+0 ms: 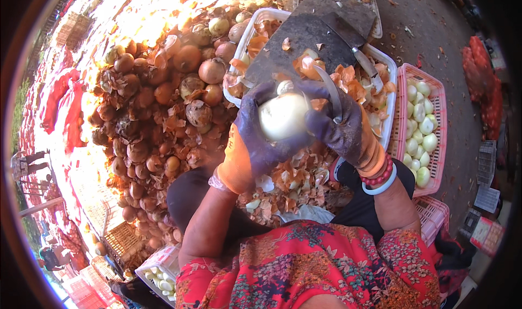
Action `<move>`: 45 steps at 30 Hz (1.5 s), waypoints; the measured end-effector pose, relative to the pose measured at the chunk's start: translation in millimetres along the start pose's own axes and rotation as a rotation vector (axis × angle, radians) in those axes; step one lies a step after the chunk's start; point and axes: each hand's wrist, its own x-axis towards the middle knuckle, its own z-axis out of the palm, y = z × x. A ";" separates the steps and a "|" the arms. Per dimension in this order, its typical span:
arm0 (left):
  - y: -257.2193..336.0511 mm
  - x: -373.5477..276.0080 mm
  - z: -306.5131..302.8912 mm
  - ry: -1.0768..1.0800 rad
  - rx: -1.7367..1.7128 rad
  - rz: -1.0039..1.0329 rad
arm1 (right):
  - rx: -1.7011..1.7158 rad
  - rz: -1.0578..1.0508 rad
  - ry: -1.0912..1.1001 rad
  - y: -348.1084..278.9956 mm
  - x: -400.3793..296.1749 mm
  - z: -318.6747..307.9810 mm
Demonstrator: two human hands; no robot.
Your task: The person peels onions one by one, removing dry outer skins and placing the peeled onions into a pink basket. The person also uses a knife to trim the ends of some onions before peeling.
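Observation:
A white peeled onion (283, 117) rests in my left hand (253, 133), which wears a purple-coated orange work glove. My right hand (346, 125), gloved the same way, grips a small curved knife (331, 89) with its blade pointing up and away from me. Fingers of that hand also touch the onion's right side; the knife's handle is hidden in the glove. Just beyond my hands lies a dark board (297, 35) across a white plastic crate (389, 68). On the board rests a cleaver (344, 29), and loose brown onion skins (308, 64) lie near its front edge.
A large heap of unpeeled onions (163, 92) spreads on my left. To the right, a pink plastic crate (438, 145) holds peeled onions (422, 125). Onion skins (301, 174) cover the ground between my knees. Another crate with peeled onions (163, 282) stands at lower left.

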 end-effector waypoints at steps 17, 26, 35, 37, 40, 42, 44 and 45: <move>-8.0 -3.4 0.9 -0.081 0.406 0.487 | -0.215 0.098 -0.032 -6.6 0.3 -14.7; -1.6 -3.0 1.3 -0.032 0.433 0.377 | -0.328 0.182 -0.016 2.9 3.5 -36.1; -13.2 -0.7 0.0 0.091 0.605 0.446 | -0.782 0.011 -0.222 0.2 -12.9 -22.2; -15.4 -0.2 1.9 0.110 0.626 0.463 | -0.835 0.040 -0.202 -2.0 -11.0 -17.0; -15.6 -0.3 3.0 0.114 0.659 0.465 | -0.821 0.087 -0.114 2.4 -17.1 -8.5; -19.6 0.1 2.8 0.115 0.680 0.491 | -0.906 0.196 -0.142 -3.2 -17.3 -2.8; -24.1 0.6 3.0 0.121 0.687 0.528 | -0.874 0.240 -0.119 5.9 -25.5 1.2; -23.6 2.0 4.2 0.120 0.686 0.553 | -0.806 0.231 -0.074 25.3 -38.2 2.8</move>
